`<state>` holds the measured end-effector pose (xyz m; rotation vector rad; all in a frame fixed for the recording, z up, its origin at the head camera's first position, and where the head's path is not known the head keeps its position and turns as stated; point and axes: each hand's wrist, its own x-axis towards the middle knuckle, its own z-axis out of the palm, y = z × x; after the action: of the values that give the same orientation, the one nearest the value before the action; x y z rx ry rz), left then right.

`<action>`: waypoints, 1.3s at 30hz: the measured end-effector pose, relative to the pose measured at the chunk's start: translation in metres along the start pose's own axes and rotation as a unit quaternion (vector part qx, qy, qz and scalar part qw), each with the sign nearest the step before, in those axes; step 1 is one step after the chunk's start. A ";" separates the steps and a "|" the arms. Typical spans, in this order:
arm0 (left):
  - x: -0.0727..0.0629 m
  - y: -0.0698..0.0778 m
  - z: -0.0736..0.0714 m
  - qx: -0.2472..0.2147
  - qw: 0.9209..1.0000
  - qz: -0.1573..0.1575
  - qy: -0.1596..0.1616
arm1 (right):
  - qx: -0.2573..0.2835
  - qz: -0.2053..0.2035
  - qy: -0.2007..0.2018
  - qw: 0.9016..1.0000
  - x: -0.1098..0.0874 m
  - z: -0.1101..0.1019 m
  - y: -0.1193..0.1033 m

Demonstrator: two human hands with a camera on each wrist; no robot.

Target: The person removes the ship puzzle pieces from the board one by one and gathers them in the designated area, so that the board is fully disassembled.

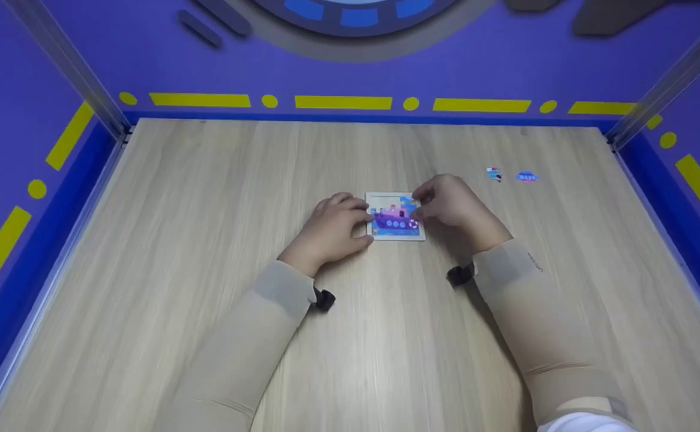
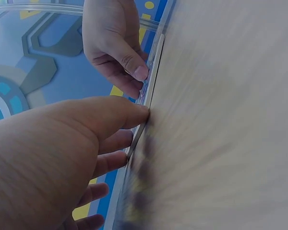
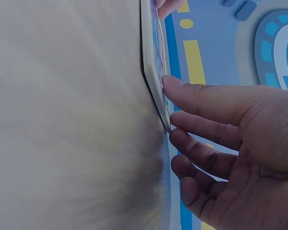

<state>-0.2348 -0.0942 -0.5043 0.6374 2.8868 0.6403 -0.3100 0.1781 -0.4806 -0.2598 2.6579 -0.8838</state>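
A small square jigsaw puzzle board (image 1: 395,238) with a pale frame lies on the table, showing a pink and purple ship. My left hand (image 1: 335,228) grips its left side, thumb at the lower left corner and fingers along the edge. In the left wrist view, that thumb (image 2: 134,114) touches the board's thin edge. At the upper right corner, my right hand (image 1: 452,201) pinches a blue puzzle piece (image 1: 408,203) between thumb and index finger; the fingers partly hide it. The right wrist view shows the thumb (image 3: 175,88) on the board's face.
Two loose puzzle pieces lie to the right behind my right hand: a multicoloured one (image 1: 494,174) and a blue and pink vehicle-shaped one (image 1: 527,177). The wooden table (image 1: 206,180) is bounded by blue and purple panels (image 1: 350,78) at the back and sides.
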 end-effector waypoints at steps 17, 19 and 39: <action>0.000 -0.001 0.002 0.005 1.000 0.002 0.003 | 0.012 -0.009 -0.007 1.000 0.003 0.001 0.003; 0.000 0.000 0.001 0.004 1.000 0.002 0.002 | 0.012 -0.013 -0.003 1.000 0.003 0.001 0.004; 0.000 0.000 0.001 -0.004 1.000 0.000 0.003 | 0.052 -0.020 0.014 0.998 0.000 0.003 0.004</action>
<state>-0.2343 -0.0937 -0.5054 0.6359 2.8880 0.6535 -0.3095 0.1796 -0.4856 -0.2780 2.6309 -1.0408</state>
